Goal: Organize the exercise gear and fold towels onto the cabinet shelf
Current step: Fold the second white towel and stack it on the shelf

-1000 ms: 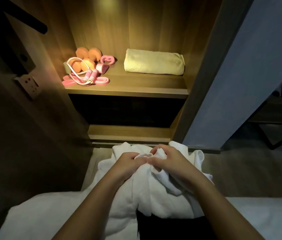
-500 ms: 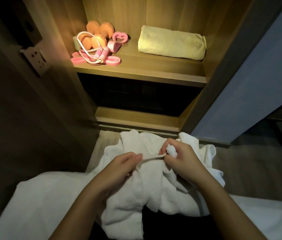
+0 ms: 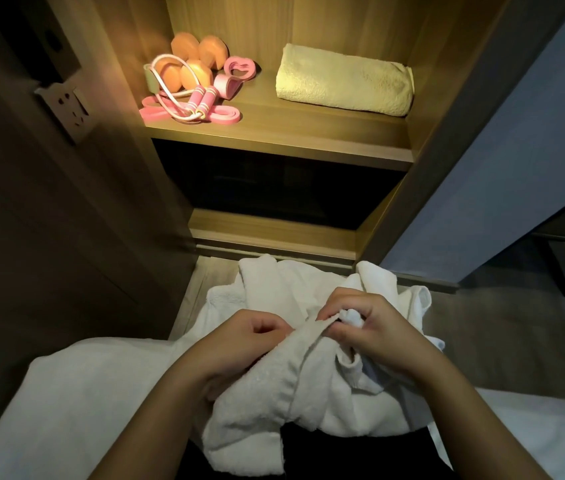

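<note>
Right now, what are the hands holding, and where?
The white towel: the left hand pinches its edge, the right hand grips a bunched bit of it.

A second ago our hands were bunched together on the white towel [image 3: 291,386], knuckles touching. Now we've pulled them apart a bit. The left hand [image 3: 243,341] has slid toward the lower left of the frame. The right hand [image 3: 378,330] sits further right, with a balled-up corner in its fingers [image 3: 350,297]. A strip of hem [image 3: 312,329] is stretched between them. Our view's dipped too, so the shelf [image 3: 274,147] sits higher in frame.
</note>
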A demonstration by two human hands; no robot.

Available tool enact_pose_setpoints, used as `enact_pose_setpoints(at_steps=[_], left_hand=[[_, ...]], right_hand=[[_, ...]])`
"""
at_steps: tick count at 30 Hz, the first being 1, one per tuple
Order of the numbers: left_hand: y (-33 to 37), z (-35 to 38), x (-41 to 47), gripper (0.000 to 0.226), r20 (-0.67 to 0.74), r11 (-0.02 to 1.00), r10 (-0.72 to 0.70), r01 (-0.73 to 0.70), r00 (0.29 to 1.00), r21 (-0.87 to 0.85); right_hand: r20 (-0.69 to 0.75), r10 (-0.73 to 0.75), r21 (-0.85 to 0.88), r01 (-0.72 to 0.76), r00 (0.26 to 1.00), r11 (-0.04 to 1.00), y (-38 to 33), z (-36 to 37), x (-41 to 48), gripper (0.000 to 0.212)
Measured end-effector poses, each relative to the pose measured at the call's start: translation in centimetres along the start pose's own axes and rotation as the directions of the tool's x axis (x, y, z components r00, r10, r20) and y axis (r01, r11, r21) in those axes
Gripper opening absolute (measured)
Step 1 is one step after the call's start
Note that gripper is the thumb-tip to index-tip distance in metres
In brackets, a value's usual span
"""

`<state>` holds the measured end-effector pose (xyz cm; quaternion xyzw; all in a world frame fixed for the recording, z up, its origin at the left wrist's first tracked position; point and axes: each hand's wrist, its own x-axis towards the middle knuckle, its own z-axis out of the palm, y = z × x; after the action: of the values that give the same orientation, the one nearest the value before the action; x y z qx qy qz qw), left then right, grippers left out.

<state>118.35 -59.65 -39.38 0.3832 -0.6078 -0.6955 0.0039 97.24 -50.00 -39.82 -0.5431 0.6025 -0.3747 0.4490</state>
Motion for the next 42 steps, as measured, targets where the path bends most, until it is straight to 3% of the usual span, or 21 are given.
enact_pose_setpoints(at_steps=[4,9,16,20,28,33,38,40,42], left_hand=[[0.2,0.4,-0.2,0.02,0.032,0.999,-0.004,0.005,0.999,-0.037],[0.0,0.8,0.0,0.021,0.009,0.998,-0.039,0.039,0.999,-0.057],[0.2,1.9,1.0,0.029,-0.031,0.985,-0.174,0.174,0.984,0.009],[0.4,2.3,1.3,0.018,-0.025,0.979,-0.2,0.201,0.979,0.023],[3.0,0.7,1.6,0.025,-0.205,0.997,-0.063,0.069,0.977,0.022],[6.0,0.3,1.4,0.014,-0.126,0.966,0.164,-0.133,0.978,0.224],[6.7,0.4,1.1,0.015,-0.116,0.945,0.276,-0.248,0.954,0.214],[6.3,0.5,1.0,0.013,-0.15,0.941,0.298,-0.263,0.943,0.214],[5.9,0.3,0.8,0.009,-0.188,0.954,0.281,-0.252,0.941,0.161]], right_hand=[[0.056,-0.027,0.044,0.024,0.998,0.999,-0.2,-0.5,-0.3,0.024],[0.167,-0.018,-0.002,0.019,0.986,1.0,0.0,-0.9,-0.7,0.011],[0.054,-0.176,-0.154,0.183,0.983,0.971,0.4,0.0,-1.8,0.009],[0.014,-0.211,-0.211,0.209,0.977,0.955,1.0,0.4,-2.4,0.016],[0.051,-0.115,-0.103,0.12,0.992,0.987,-1.8,-1.1,-1.6,0.005],[0.114,-0.081,-0.281,0.111,0.99,0.953,-4.2,-2.2,1.3,0.007],[0.144,0.027,-0.301,0.018,0.989,0.953,-4.5,-2.6,3.1,0.047],[0.165,0.041,-0.33,0.016,0.985,0.944,-4.2,-2.4,3.4,0.032],[0.091,0.054,-0.291,-0.026,0.994,0.956,-4.2,-2.5,3.4,0.013]])
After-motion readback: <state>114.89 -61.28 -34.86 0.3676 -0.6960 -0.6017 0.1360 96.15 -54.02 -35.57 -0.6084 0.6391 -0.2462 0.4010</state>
